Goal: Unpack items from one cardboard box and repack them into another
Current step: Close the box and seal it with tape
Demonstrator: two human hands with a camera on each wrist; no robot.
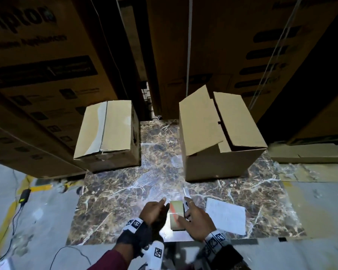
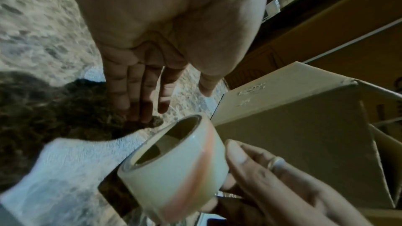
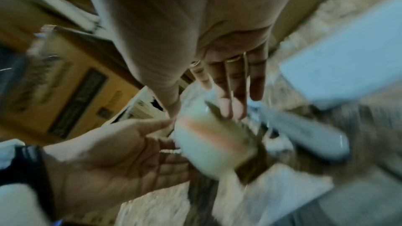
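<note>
Two cardboard boxes stand on a marble table (image 1: 154,172). The left box (image 1: 105,129) is closed, with clear tape along its seam. The right box (image 1: 219,137) has its top flaps loosely folded over each other, and its inside is hidden. Near the table's front edge, a roll of clear tape (image 1: 177,213) (image 2: 174,169) (image 3: 208,143) sits between my hands. My right hand (image 1: 191,215) (image 2: 261,178) holds the roll with thumb and fingers. My left hand (image 1: 156,209) (image 2: 147,106) hovers just left of it with straight fingers, holding nothing.
A white-handled cutter (image 1: 186,195) (image 3: 304,135) lies by my right fingers. A white paper sheet (image 1: 225,216) rests at the table's front right. Tall printed cartons (image 1: 47,65) wall in the back and left. A cable and adapter (image 1: 24,195) lie on the floor.
</note>
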